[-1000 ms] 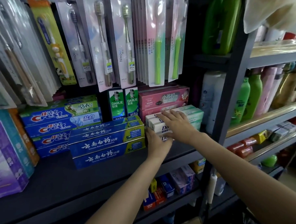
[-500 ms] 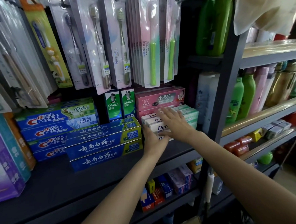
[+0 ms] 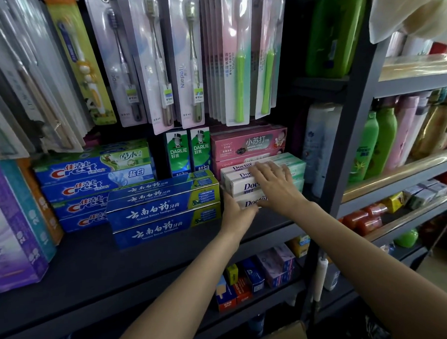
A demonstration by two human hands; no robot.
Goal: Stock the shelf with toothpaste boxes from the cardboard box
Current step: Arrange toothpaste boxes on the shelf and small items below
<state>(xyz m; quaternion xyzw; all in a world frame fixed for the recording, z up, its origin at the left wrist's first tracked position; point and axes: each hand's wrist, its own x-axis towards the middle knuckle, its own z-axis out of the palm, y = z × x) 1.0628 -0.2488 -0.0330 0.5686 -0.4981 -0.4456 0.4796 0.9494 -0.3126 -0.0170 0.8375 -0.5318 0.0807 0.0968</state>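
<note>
A stack of white-and-green Doctor toothpaste boxes (image 3: 240, 186) stands on the dark shelf (image 3: 118, 263), right of the blue Yunnan Baiyao boxes (image 3: 162, 211). My right hand (image 3: 275, 184) lies flat with spread fingers on the stack's top and front. My left hand (image 3: 236, 211) presses against the stack's lower left end, fingers tucked between it and the blue boxes. A corner of the cardboard box (image 3: 283, 337) shows at the bottom edge.
Pink baking-soda boxes (image 3: 249, 144) and Darlie boxes (image 3: 188, 151) stand behind the stack. Crest boxes (image 3: 93, 176) sit left. Packaged toothbrushes (image 3: 190, 57) hang overhead. A dark upright post (image 3: 345, 147) borders the right; bottles (image 3: 376, 143) fill neighbouring shelves.
Both hands stay on the Doctor stack. My right hand has slid slightly further over its top; the stack sits a little squarer against the blue boxes.
</note>
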